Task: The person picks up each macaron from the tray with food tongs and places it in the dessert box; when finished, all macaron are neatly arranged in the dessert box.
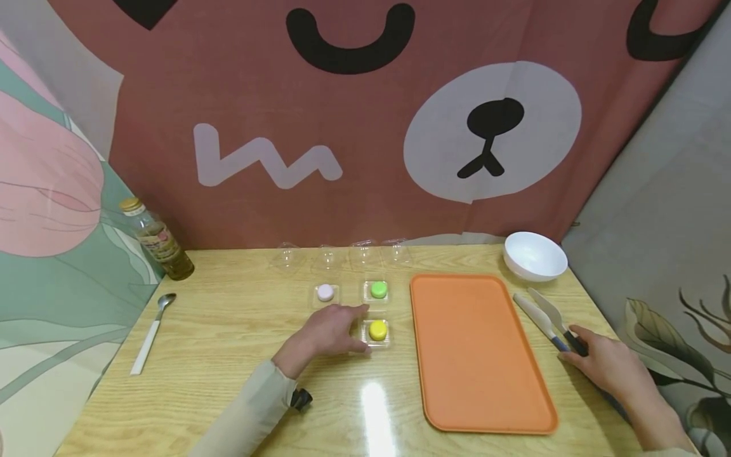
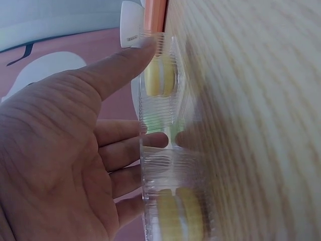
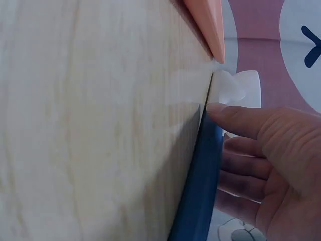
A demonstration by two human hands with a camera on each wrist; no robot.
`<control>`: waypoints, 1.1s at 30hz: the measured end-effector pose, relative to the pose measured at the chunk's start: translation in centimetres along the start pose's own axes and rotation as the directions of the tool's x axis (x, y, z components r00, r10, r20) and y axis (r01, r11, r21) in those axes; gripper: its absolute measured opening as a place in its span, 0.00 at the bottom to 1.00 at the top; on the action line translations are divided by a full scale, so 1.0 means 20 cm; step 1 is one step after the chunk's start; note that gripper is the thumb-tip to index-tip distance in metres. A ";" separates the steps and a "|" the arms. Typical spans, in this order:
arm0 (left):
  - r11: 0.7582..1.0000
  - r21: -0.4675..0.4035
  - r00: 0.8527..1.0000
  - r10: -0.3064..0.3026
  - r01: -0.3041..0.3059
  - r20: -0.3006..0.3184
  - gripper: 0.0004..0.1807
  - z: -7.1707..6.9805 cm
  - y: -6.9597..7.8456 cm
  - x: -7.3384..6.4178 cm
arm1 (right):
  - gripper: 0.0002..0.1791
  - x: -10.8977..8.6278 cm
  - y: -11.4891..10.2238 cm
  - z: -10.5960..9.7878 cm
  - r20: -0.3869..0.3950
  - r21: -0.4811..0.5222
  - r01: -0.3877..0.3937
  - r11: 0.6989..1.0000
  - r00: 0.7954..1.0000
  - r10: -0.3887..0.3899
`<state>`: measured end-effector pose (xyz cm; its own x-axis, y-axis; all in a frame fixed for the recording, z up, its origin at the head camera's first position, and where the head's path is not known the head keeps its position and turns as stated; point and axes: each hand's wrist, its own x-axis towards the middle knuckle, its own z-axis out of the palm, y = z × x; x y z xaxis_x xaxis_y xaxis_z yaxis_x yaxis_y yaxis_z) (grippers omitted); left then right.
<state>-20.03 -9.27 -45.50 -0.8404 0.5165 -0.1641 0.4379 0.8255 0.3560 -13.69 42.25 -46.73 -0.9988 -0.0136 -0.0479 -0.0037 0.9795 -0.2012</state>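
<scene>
My left hand [image 1: 331,330] spreads its fingers over the boxes, thumb and forefinger at either side of a clear plastic box holding a yellow macaron [image 1: 378,330]. In the left wrist view the thumb meets the rim of that clear box [image 2: 155,113]. A second yellowish macaron [image 2: 180,213] shows there, though the head view hides it. A pale pink macaron [image 1: 325,292] and a green macaron [image 1: 379,290] sit behind, each in its box. My right hand [image 1: 613,368] rests loosely over a black-handled knife [image 1: 551,311] and a blue-handled knife [image 1: 537,314], thumb touching the blue handle [image 3: 200,175].
An orange tray [image 1: 474,355] lies between the hands, a white bowl [image 1: 535,256] beyond its right corner. Several clear lids [image 1: 328,257] line the back edge. On the left are an oil bottle [image 1: 162,244] and a white-handled spoon [image 1: 151,336]. Printed cloth hangs behind.
</scene>
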 end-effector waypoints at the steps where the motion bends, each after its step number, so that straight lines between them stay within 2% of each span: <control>1: 1.000 0.001 1.000 0.001 -0.001 -0.001 0.49 0.00 0.00 0.00 | 0.41 0.00 0.00 -0.01 0.015 0.002 0.001 1.000 1.000 -0.001; 5: 1.000 0.011 1.000 0.011 -0.011 -0.010 0.49 0.00 -0.01 -0.01 | 0.39 0.00 -0.01 -0.07 0.026 0.007 -0.004 1.000 1.000 0.004; 9: 1.000 0.023 1.000 0.021 -0.021 -0.017 0.51 -0.01 -0.01 -0.01 | 0.33 0.02 -0.05 -0.17 -0.063 0.007 0.005 1.000 0.998 -0.004; 12: 1.000 0.015 1.000 0.009 -0.008 -0.009 0.52 -0.04 0.00 -0.03 | 0.27 0.05 -0.10 -0.22 -0.159 0.000 0.066 0.998 0.985 -0.065; 15: 1.000 0.001 1.000 -0.016 0.016 0.006 0.51 -0.09 0.00 -0.05 | 0.23 0.10 -0.16 -0.23 -0.205 0.020 0.117 0.993 0.973 -0.111; 19: 0.998 -0.031 0.999 -0.046 0.045 -0.010 0.48 -0.16 -0.01 -0.05 | 0.23 0.18 -0.26 -0.24 -0.216 0.097 0.152 0.984 0.968 -0.128; 23: 0.997 -0.037 0.995 -0.066 0.064 -0.069 0.45 -0.21 -0.05 -0.03 | 0.21 0.28 -0.38 -0.23 -0.227 0.184 0.202 0.962 0.961 -0.158; 27: 0.998 -0.020 0.991 -0.063 0.061 -0.122 0.44 -0.22 -0.09 0.03 | 0.24 0.41 -0.50 -0.21 -0.140 0.333 0.206 0.920 0.976 -0.168; 30: 0.998 -0.005 0.989 -0.057 0.056 -0.139 0.45 -0.22 -0.10 0.09 | 0.28 0.53 -0.59 -0.17 -0.014 0.489 0.133 0.862 0.989 -0.145; 33: 0.998 0.012 0.988 -0.063 0.065 -0.140 0.45 -0.20 -0.12 0.15 | 0.30 0.65 -0.68 -0.14 0.076 0.610 0.059 0.790 0.988 -0.133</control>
<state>-24.83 -10.61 -43.06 -0.9026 0.4268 -0.0556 0.3862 0.8601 0.3333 -26.76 29.33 -41.91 -0.9828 -0.1586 -0.0946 -0.0320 0.6508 -0.7585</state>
